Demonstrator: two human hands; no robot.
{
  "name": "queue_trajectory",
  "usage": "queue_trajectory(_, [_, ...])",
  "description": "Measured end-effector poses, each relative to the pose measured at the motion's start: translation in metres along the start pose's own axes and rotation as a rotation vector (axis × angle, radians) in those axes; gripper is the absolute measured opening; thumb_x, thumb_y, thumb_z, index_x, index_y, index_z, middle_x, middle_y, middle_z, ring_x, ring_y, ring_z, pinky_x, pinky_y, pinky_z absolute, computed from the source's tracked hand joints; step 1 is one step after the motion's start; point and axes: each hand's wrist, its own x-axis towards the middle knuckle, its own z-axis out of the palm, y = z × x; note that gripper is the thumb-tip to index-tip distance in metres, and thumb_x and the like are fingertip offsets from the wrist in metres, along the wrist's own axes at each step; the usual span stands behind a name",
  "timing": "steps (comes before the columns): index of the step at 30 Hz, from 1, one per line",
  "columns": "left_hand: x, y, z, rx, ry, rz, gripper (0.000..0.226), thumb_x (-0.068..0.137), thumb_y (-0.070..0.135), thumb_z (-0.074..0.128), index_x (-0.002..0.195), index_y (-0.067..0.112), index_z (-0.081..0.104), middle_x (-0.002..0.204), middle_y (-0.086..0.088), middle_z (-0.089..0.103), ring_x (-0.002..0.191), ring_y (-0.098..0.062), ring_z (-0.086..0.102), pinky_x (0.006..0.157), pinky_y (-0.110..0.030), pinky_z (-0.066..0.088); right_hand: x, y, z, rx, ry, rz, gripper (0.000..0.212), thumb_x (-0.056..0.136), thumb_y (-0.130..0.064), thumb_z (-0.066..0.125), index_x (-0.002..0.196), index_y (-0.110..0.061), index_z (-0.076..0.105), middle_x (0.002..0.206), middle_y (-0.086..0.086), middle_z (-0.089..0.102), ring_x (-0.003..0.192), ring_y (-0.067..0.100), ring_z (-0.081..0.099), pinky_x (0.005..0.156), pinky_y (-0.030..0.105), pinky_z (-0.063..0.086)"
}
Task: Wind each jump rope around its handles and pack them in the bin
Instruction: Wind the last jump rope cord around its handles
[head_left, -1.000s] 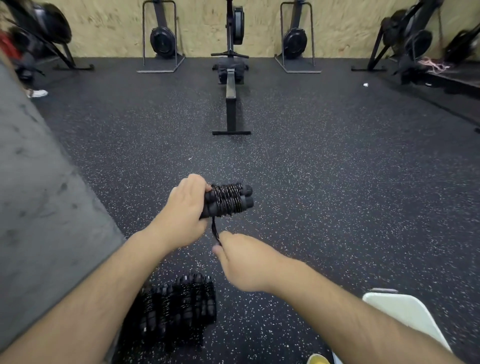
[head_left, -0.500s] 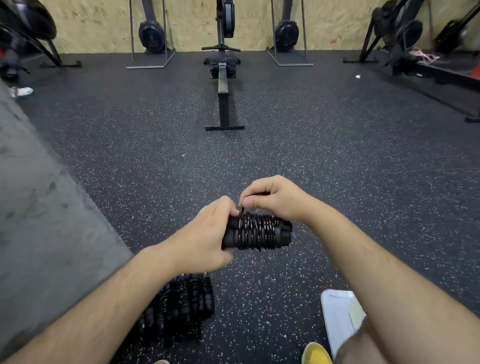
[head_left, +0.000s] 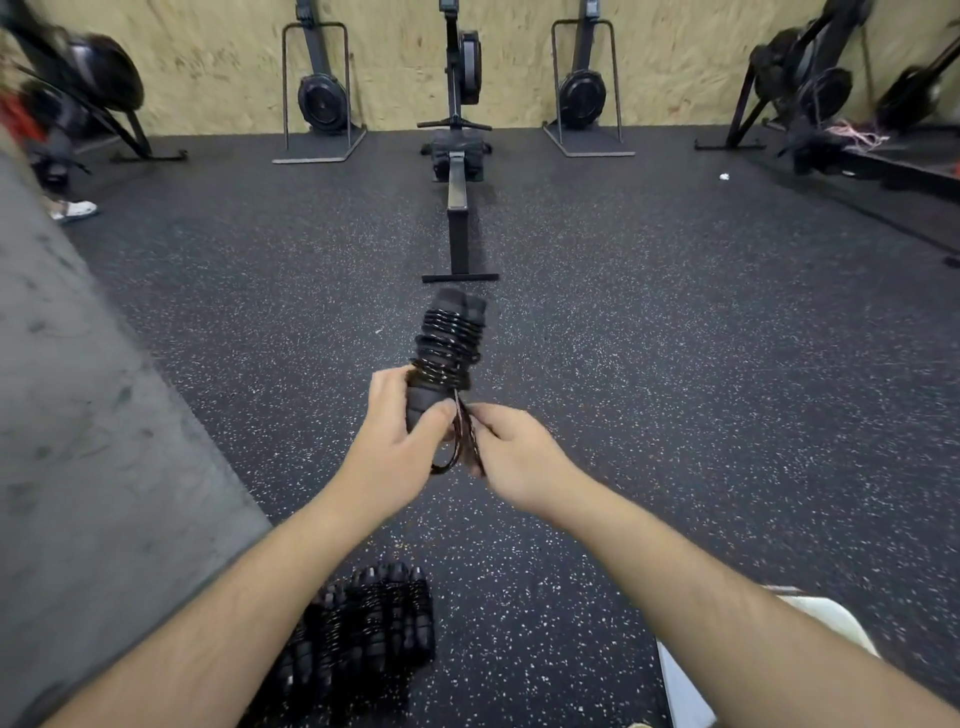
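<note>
The jump rope (head_left: 451, 347) is held in mid-air above the floor (head_left: 675, 395), near the middle of the view; its two black handles are pressed side by side and point away from the person, tilted slightly right, and shiny black cord is wound in tight turns round their far half. The near ends of the handles are enclosed by the left hand (head_left: 399, 431), whose grip is clamped on them; a short free loop of cord hangs just beside that hand and is pinched between the fingers of the right hand (head_left: 511, 451), whose grip is closed on the loop; the two hands are almost touching. Open speckled rubber floor is seen on every side of the hands, widest to the right; to the left the room is bounded by the slanting edge of a grey concrete surface (head_left: 78, 415). A row of already wound ropes (head_left: 363, 634) lies on the floor below the left forearm, close to that edge; its near part is covered by the arm and whether it rests inside a bin cannot be told. A white object (head_left: 680, 691) at the bottom edge is cut off and partly hidden by the right forearm. A rowing machine (head_left: 460, 171) stands well beyond the hands, with others along the far wall; the machines at the upper corners are blurred.
</note>
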Motion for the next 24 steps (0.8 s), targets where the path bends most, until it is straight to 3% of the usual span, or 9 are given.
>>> queue_trajectory(3, [0.006,-0.002,0.000,-0.138,0.050,-0.117,0.034,0.102,0.024,0.053,0.134,0.034,0.047,0.116,0.012,0.061,0.092,0.013,0.057,0.080,-0.017,0.041,-0.013,-0.010,0.012,-0.098,0.110,-0.157,0.027,0.103,-0.019,0.032,0.093,-0.017,0.057,0.078,-0.006,0.061,0.068,0.011,0.054,0.064,0.032,0.046])
queue_trajectory(5, [0.006,-0.001,0.000,-0.248,0.060,-0.133,0.045,0.101,0.026,0.052,0.141,0.044,0.041,0.119,0.022,0.061,0.098,0.017,0.058,0.087,-0.021,0.043,-0.022,-0.015,0.017,-0.156,0.178,-0.251,0.025,0.104,-0.020,0.031,0.110,-0.024,0.055,0.099,-0.007,0.064,0.088,0.011,0.059,0.080,0.034,0.049])
queue_trajectory(7, [0.007,-0.001,-0.001,-0.351,0.073,-0.136,0.057,0.095,0.034,0.056,0.141,0.059,0.036,0.130,0.018,0.060,0.116,0.004,0.059,0.102,-0.032,0.046,-0.028,-0.018,0.018,-0.153,0.226,-0.272,0.033,0.105,-0.021,0.034,0.136,-0.025,0.041,0.114,-0.006,0.063,0.099,0.011,0.059,0.086,0.031,0.046])
queue_trajectory(9, [0.006,-0.001,-0.001,-0.419,0.077,-0.143,0.060,0.088,0.038,0.057,0.134,0.070,0.037,0.133,0.013,0.060,0.123,-0.010,0.059,0.109,-0.044,0.045,-0.030,-0.019,0.015,-0.195,0.226,-0.294,0.043,0.104,-0.021,0.037,0.147,-0.023,0.031,0.126,-0.003,0.060,0.109,0.011,0.056,0.093,0.029,0.044])
queue_trajectory(11, [0.005,0.000,-0.002,-0.464,0.078,-0.142,0.060,0.087,0.036,0.058,0.134,0.069,0.039,0.131,0.010,0.062,0.123,-0.014,0.061,0.110,-0.049,0.044,-0.031,-0.018,0.013,-0.249,0.210,-0.341,0.051,0.103,-0.020,0.040,0.152,-0.020,0.028,0.133,-0.005,0.054,0.117,0.006,0.050,0.102,0.025,0.040])
queue_trajectory(15, [0.005,0.000,-0.004,-0.579,0.044,-0.117,0.061,0.098,0.022,0.054,0.143,0.060,0.037,0.130,0.010,0.065,0.117,-0.016,0.065,0.104,-0.045,0.048,-0.029,-0.017,0.010,-0.249,0.142,-0.410,0.067,0.103,-0.019,0.046,0.160,-0.018,0.010,0.108,-0.012,0.040,0.090,-0.001,0.049,0.087,0.017,0.043])
queue_trajectory(19, [0.001,0.004,-0.001,-0.601,-0.005,-0.081,0.057,0.106,0.008,0.041,0.141,0.052,0.047,0.133,0.012,0.065,0.122,-0.016,0.061,0.103,-0.040,0.047,-0.027,-0.014,0.006,-0.306,0.062,-0.479,0.082,0.101,-0.019,0.049,0.160,-0.023,-0.007,0.115,-0.007,0.034,0.087,0.007,0.049,0.087,0.033,0.050])
queue_trajectory(22, [0.000,0.009,0.002,-0.644,-0.017,-0.100,0.051,0.106,0.009,0.039,0.135,0.048,0.056,0.127,0.008,0.069,0.103,-0.015,0.061,0.081,-0.033,0.048,-0.023,-0.014,0.001,-0.388,0.098,-0.545,0.076,0.100,-0.019,0.048,0.160,-0.022,0.000,0.118,-0.003,0.034,0.097,0.014,0.047,0.091,0.036,0.049])
queue_trajectory(24, [0.001,0.011,0.001,-0.710,-0.027,-0.124,0.051,0.106,0.007,0.036,0.138,0.042,0.055,0.125,0.006,0.070,0.096,-0.013,0.063,0.073,-0.027,0.049,-0.019,-0.013,-0.002,-0.375,0.198,-0.603,0.068,0.099,-0.020,0.050,0.159,-0.021,0.020,0.120,-0.001,0.033,0.099,0.015,0.045,0.094,0.030,0.049])
